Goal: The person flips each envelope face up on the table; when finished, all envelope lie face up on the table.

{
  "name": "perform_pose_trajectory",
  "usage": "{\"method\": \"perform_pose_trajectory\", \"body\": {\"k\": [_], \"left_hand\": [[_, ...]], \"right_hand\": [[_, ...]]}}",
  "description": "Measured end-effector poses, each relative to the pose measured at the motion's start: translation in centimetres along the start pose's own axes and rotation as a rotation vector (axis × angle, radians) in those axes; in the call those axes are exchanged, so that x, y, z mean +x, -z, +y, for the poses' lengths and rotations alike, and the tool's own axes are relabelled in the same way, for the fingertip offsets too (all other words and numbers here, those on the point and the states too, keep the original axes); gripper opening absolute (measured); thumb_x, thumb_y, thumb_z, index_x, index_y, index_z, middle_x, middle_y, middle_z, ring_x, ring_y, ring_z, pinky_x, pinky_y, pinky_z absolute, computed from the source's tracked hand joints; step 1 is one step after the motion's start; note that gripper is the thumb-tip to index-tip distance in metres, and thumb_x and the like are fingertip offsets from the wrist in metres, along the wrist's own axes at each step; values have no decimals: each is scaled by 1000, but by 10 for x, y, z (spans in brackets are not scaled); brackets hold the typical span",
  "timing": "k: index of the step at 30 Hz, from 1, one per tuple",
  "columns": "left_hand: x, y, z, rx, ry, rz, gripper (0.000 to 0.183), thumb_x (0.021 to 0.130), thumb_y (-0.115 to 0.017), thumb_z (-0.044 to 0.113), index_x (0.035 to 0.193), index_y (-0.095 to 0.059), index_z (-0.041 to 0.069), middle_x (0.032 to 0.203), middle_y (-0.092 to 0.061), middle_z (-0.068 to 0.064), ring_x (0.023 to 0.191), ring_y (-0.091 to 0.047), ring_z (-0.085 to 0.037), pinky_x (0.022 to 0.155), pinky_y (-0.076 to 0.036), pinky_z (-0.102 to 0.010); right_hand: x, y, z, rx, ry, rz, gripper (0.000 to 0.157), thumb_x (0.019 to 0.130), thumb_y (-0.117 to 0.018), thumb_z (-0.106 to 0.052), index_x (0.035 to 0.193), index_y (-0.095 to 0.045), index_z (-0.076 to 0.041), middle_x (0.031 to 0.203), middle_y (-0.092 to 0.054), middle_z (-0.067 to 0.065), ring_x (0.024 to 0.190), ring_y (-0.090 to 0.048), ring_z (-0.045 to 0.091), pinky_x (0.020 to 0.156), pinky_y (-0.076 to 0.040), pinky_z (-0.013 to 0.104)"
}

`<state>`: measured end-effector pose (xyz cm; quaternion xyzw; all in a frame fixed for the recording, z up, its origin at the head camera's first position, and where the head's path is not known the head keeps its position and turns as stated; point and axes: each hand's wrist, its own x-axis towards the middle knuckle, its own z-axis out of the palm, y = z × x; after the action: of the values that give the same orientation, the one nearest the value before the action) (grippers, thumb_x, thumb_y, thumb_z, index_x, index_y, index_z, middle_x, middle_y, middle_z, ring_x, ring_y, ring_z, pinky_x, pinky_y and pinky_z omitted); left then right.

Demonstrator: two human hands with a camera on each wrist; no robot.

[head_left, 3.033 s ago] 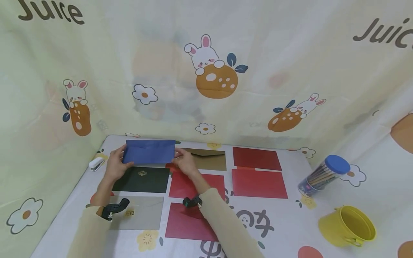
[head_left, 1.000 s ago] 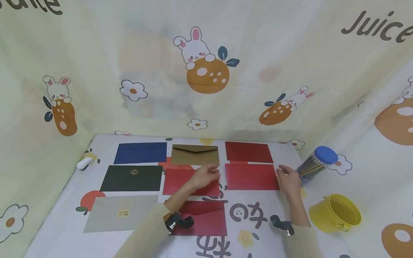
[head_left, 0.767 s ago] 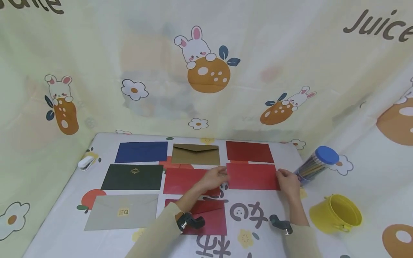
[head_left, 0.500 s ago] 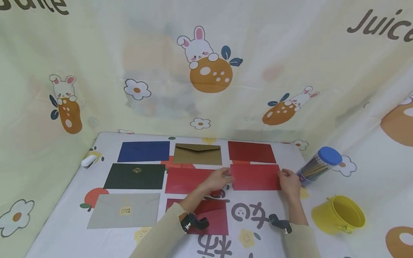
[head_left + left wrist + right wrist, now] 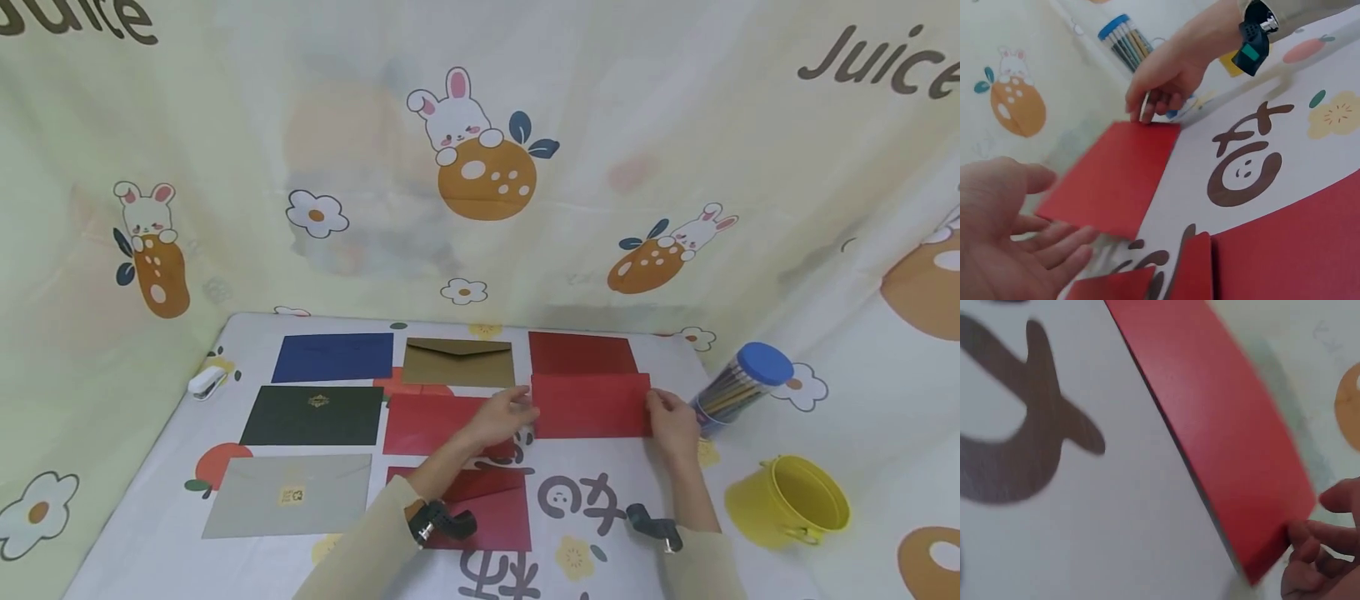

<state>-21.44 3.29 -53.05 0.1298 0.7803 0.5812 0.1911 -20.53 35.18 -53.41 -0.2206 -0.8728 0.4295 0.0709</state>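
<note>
My right hand pinches the right edge of a bright red envelope, whose far edge is tilted up and overlaps the dark red envelope behind it. In the right wrist view the thumb and fingers meet at the corner of this red envelope. My left hand is at its left edge, above another red envelope. Seen from the left wrist, the left hand has thumb and fingers spread apart around the near corner, not closed on it.
Blue, gold, dark green, grey and crimson envelopes lie in rows on the patterned cloth. A white stapler is at left. A pencil tub and yellow bucket stand at right.
Three seconds ago both hands held the blue envelope, which now lies at the back left. The hands moved right to the bright red envelope, which has since been lifted and tilted.
</note>
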Motion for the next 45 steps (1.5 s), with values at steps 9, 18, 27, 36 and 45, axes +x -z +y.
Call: {"method": "perform_pose_trajectory", "body": {"k": [9, 18, 27, 36, 45], "left_hand": [[-11, 12, 10, -123, -94, 143, 49, 103, -57, 37, 146, -53, 15, 131, -65, -4, 121, -63, -23, 103, -49, -43], [-9, 9, -9, -290, 24, 153, 42, 101, -61, 22, 140, -55, 6, 122, -70, -12, 111, -68, -21, 100, -52, -41], [-14, 5, -16, -284, 127, -26, 54, 101, -60, 22, 148, -42, 1, 123, -68, -17, 111, -69, -27, 94, -56, -40], [-18, 4, -12, -314, 149, -49, 52, 102, -60, 21, 146, -44, 0, 123, -68, -19, 114, -68, -31, 94, -55, -41], [-17, 12, -10, -259, 152, -51, 51, 101, -61, 24, 145, -47, 3, 123, -69, -17, 114, -68, -28, 96, -55, -41]], "right_hand": [[-20, 13, -17, 609, -153, 81, 44, 102, -56, -45, 109, -71, -5, 79, -70, -6, 63, -52, 6, 51, -44, 18], [-22, 21, 7, 514, -221, -108, 38, 99, -65, -34, 126, -69, -8, 96, -67, -8, 82, -59, 11, 67, -51, 21], [-27, 22, 21, -20, -75, -143, 48, 102, -56, -37, 130, -65, 1, 114, -71, 15, 88, -61, 13, 69, -51, 20], [-31, 19, 23, -237, -35, -44, 50, 103, -47, -40, 106, -77, -1, 103, -75, 18, 108, -63, 45, 91, -45, 56], [-24, 21, 13, -283, -59, -158, 58, 105, -41, -45, 116, -73, 2, 109, -73, 21, 105, -63, 39, 90, -48, 54]]}}
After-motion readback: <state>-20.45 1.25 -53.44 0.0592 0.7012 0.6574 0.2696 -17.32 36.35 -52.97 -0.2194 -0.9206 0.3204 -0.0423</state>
